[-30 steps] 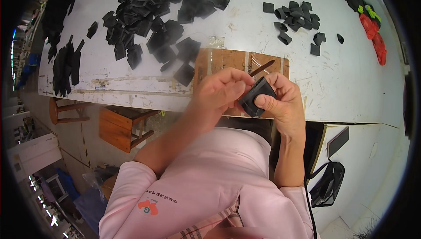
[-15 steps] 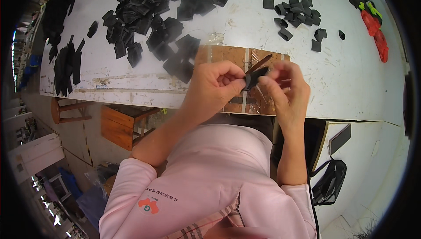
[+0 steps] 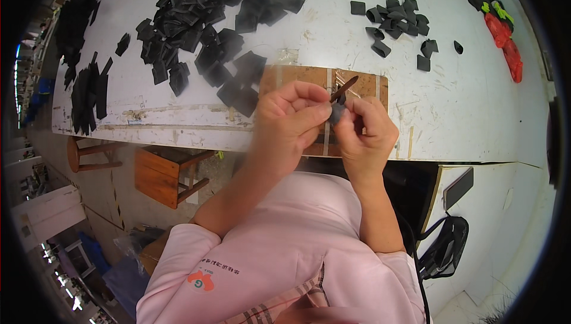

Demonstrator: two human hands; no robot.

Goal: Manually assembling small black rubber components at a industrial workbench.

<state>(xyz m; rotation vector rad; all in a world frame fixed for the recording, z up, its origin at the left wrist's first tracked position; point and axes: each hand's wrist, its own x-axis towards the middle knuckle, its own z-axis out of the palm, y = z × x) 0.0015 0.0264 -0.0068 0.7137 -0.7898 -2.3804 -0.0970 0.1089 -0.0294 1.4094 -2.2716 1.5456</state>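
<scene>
A small dark fabric piece [image 3: 337,112] is pinched between my two hands, above a brown board at the table's front edge. My left hand [image 3: 292,115] is closed, thumb and forefinger at the piece's left side. From the right, my right hand [image 3: 367,131] grips it with bent fingers. A narrow brown pointed stick [image 3: 345,88] slants up to the right just behind the piece; its lower end is hidden by the fingers and fabric. Tape strips cross the brown board [image 3: 285,75] beneath my hands.
A big heap of black fabric pieces [image 3: 190,27] lies at the back left, and a smaller group [image 3: 395,21] at the back right. Black strips [image 3: 89,98] lie at the far left. A red plastic bag [image 3: 511,59] is at the right edge. Wooden stools [image 3: 156,175] stand below left.
My right hand has moved left and closed on the fabric piece; before, its fingers were loosely spread beside it. The piece now shows less between the hands. The whole view has shifted slightly.
</scene>
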